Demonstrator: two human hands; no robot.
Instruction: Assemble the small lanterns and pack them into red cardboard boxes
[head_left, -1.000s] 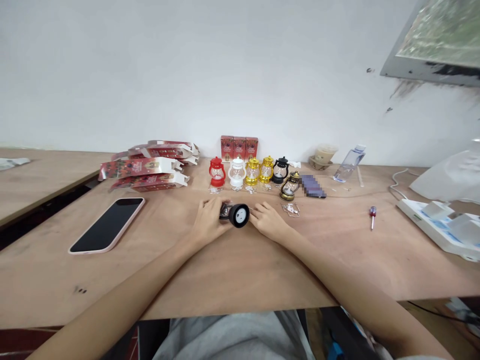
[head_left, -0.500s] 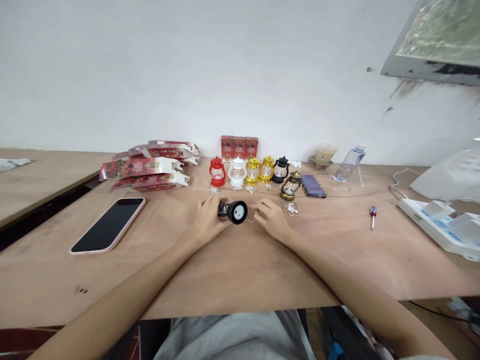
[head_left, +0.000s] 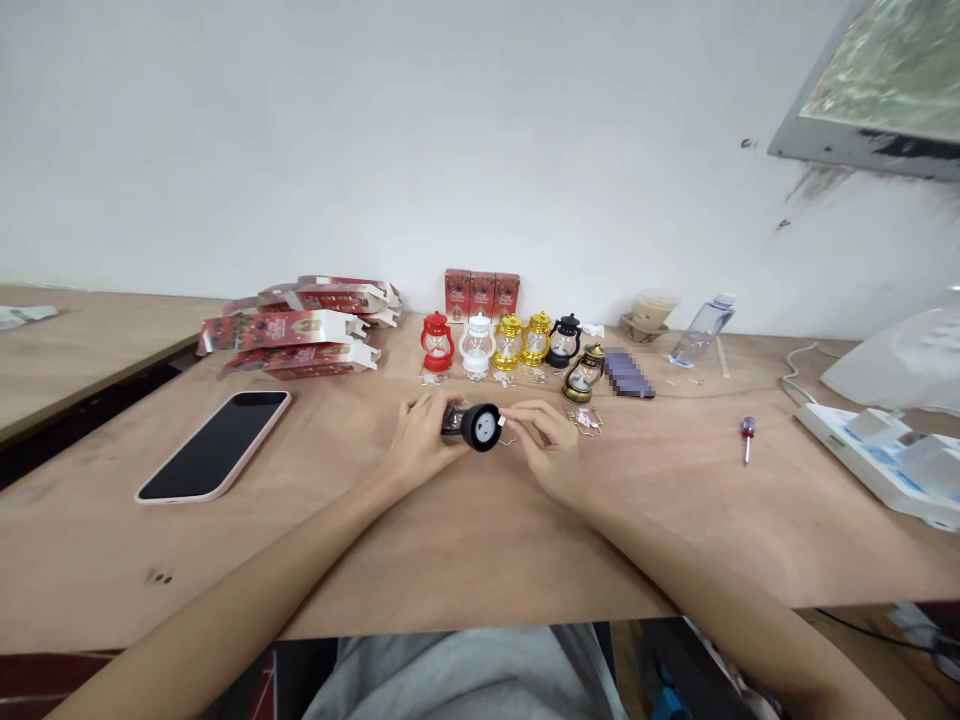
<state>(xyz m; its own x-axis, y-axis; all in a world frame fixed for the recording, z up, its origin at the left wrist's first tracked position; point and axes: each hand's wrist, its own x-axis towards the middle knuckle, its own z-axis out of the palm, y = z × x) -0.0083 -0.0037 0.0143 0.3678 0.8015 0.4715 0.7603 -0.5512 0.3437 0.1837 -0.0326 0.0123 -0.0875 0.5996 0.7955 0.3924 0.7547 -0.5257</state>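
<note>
My left hand (head_left: 421, 437) is closed around a small black lantern (head_left: 472, 434) tipped on its side. The lantern's round base faces me, with a pale disc inside the dark rim. At the base's right edge, my right hand (head_left: 551, 445) pinches a small white piece (head_left: 502, 421) between thumb and forefinger; its exact kind is too small to tell. Beyond the hands stand a red lantern (head_left: 437, 345), a white lantern (head_left: 477, 346), two gold ones, another black one and, nearer, a bronze-coloured lantern (head_left: 583, 376). Thin wire pieces lie in front of them.
Opened red boxes (head_left: 292, 335) are piled at the left, behind a phone (head_left: 216, 447). Three upright red boxes (head_left: 482, 295) stand by the wall. To the right are a cup (head_left: 649, 312), a bottle (head_left: 703, 331), a screwdriver (head_left: 748, 438) and a power strip (head_left: 874, 455).
My right hand has moved in to the lantern's base, and a white piece now shows between its fingertips. The lantern has turned slightly in my left hand.
</note>
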